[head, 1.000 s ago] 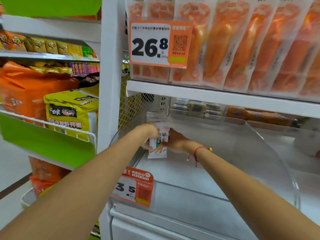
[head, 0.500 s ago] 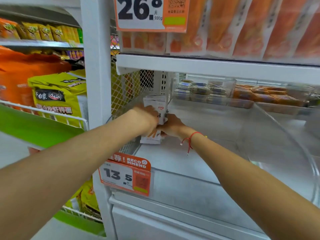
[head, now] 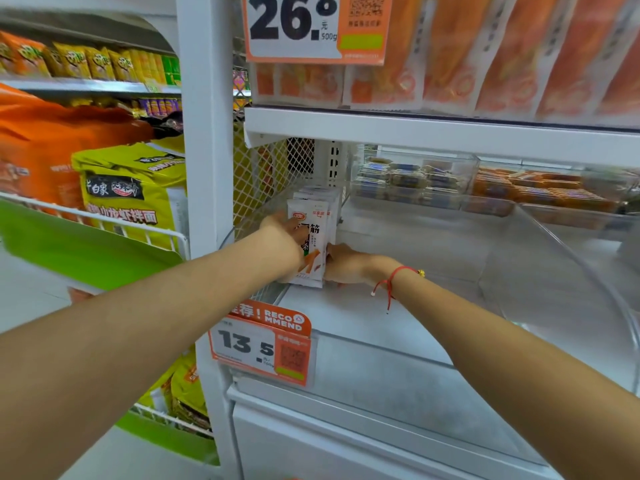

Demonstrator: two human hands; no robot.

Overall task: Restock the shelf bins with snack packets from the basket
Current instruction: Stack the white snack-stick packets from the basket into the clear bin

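Left hand (head: pixel 282 237) and right hand (head: pixel 346 266): both clasp the white snack packets (head: pixel 313 237), stood upright in the clear shelf bin (head: pixel 571 271), left rear corner. Step: placing, we judge. Next: we let go; basket unseen.

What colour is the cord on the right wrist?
Red, with a small gold bead; the wrist cord shows in the head view.

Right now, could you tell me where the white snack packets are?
Upright at the clear bin's back-left corner, between the left hand and right hand.
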